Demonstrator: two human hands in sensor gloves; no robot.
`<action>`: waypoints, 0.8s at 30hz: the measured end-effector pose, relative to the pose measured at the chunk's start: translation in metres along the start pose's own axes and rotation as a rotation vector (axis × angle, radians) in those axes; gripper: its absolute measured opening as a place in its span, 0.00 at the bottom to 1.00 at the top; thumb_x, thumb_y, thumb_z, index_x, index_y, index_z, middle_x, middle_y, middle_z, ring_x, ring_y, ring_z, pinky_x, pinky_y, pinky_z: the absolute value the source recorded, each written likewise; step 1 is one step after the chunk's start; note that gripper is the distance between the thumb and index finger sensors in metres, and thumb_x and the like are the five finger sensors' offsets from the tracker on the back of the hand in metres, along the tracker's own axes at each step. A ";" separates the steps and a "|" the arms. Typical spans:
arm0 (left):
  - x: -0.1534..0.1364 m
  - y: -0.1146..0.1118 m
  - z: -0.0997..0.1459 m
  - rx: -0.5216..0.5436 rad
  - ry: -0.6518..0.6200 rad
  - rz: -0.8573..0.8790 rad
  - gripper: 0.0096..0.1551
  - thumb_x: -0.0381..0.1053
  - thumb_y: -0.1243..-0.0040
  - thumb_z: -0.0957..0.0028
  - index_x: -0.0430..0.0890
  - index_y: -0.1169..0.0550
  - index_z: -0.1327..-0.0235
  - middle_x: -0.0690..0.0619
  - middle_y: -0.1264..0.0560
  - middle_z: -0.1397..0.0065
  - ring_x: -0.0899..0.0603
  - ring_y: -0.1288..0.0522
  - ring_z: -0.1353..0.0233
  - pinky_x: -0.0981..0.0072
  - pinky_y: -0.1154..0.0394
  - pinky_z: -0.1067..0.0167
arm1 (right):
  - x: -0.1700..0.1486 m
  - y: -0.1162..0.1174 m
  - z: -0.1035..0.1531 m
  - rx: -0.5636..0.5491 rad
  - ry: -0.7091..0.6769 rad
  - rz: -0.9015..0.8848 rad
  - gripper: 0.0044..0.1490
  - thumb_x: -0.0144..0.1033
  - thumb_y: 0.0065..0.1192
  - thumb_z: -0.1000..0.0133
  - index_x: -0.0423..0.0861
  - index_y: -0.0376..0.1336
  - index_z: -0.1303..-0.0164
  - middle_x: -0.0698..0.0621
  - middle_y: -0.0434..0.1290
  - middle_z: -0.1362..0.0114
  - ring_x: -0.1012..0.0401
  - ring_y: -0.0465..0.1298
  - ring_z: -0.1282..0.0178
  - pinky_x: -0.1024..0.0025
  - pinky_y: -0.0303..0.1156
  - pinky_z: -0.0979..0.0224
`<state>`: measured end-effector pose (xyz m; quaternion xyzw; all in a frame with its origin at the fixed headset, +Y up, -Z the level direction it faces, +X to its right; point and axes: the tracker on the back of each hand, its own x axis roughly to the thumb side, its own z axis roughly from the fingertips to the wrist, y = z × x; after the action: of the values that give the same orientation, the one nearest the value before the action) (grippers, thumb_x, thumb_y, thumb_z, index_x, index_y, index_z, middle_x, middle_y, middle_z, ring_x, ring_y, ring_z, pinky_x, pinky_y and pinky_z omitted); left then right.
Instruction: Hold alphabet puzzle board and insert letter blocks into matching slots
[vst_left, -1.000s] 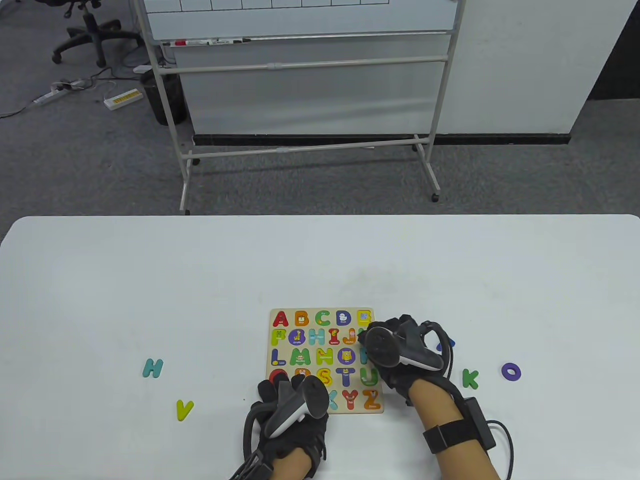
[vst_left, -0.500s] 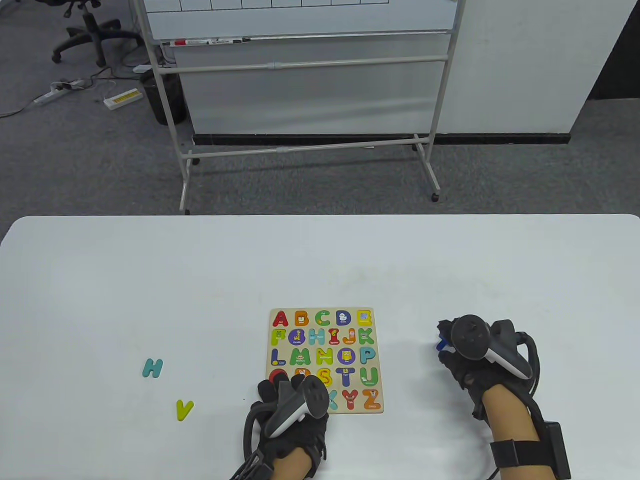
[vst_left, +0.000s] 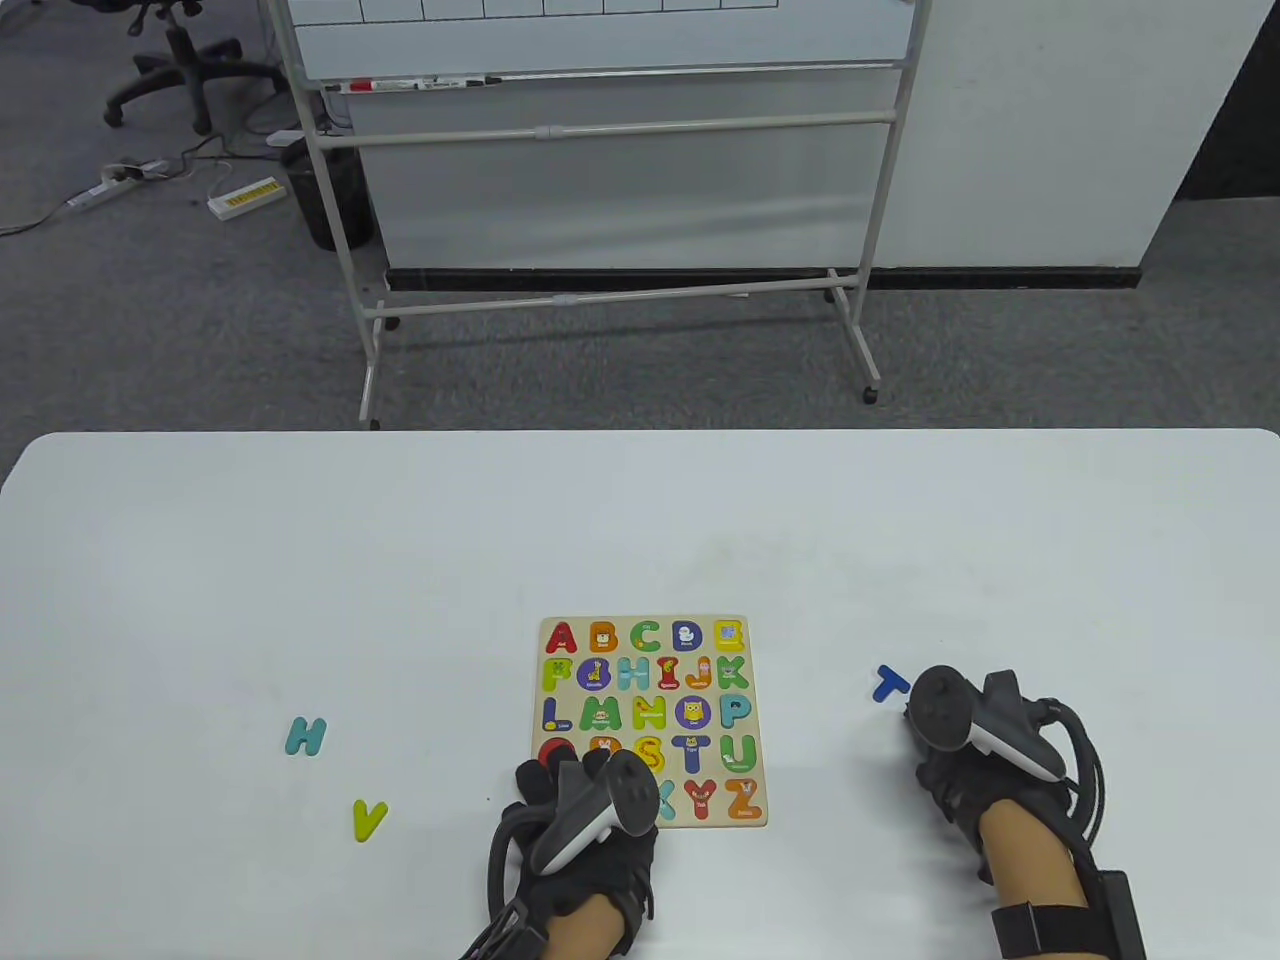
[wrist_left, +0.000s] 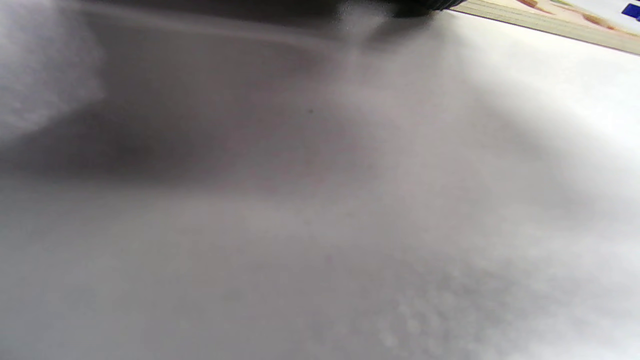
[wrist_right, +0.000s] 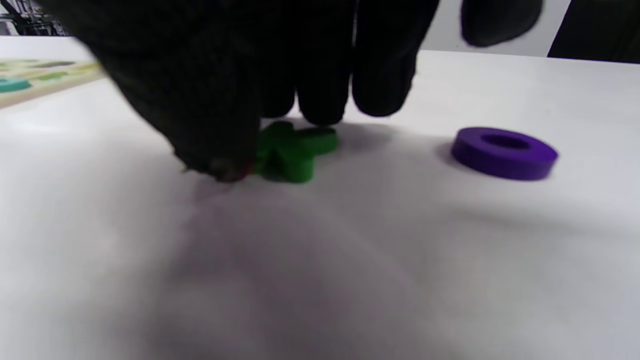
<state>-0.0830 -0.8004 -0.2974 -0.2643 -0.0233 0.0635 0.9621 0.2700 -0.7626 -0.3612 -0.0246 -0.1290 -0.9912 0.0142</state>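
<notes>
The alphabet puzzle board (vst_left: 648, 622) lies flat on the white table, most letters seated in it. My left hand (vst_left: 560, 775) rests on its lower-left corner and holds it down; the board's edge (wrist_left: 550, 22) shows in the left wrist view. My right hand (vst_left: 935, 760) is to the right of the board, down over the green letter K (wrist_right: 295, 150). Its thumb touches one side of the K and its fingertips (wrist_right: 320, 110) the far side. The K still lies flat on the table. In the table view the hand hides the K.
A blue T (vst_left: 890, 683) lies just beyond my right hand. A purple O (wrist_right: 504, 152) lies right of the K. A teal H (vst_left: 306, 736) and a yellow-green V (vst_left: 369, 819) lie left of the board. A whiteboard stand is on the floor beyond the table.
My right hand left the board's right edge, passed over the blue T and came down on the green K. The T now lies uncovered. My left hand and the board have not moved.
</notes>
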 end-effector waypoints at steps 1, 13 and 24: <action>0.000 0.000 0.000 0.000 0.000 0.000 0.50 0.62 0.63 0.41 0.34 0.65 0.23 0.25 0.70 0.22 0.15 0.69 0.26 0.21 0.57 0.35 | -0.001 0.001 0.000 -0.003 -0.004 -0.001 0.44 0.40 0.81 0.52 0.49 0.65 0.23 0.45 0.69 0.19 0.44 0.71 0.20 0.30 0.56 0.22; 0.000 -0.001 0.000 0.001 -0.001 0.003 0.51 0.62 0.63 0.41 0.34 0.65 0.23 0.25 0.70 0.22 0.15 0.69 0.26 0.21 0.57 0.35 | -0.005 0.006 0.004 -0.112 -0.021 -0.035 0.37 0.36 0.81 0.52 0.48 0.71 0.30 0.45 0.76 0.26 0.47 0.79 0.29 0.39 0.66 0.27; 0.000 -0.001 -0.001 0.001 -0.001 0.004 0.51 0.62 0.63 0.41 0.34 0.65 0.23 0.26 0.70 0.22 0.15 0.69 0.26 0.21 0.57 0.35 | 0.001 -0.002 0.007 -0.170 -0.047 -0.091 0.38 0.36 0.82 0.53 0.47 0.70 0.30 0.44 0.75 0.26 0.46 0.78 0.30 0.39 0.66 0.26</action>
<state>-0.0831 -0.8017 -0.2975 -0.2640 -0.0233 0.0657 0.9620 0.2696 -0.7593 -0.3551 -0.0433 -0.0459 -0.9974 -0.0360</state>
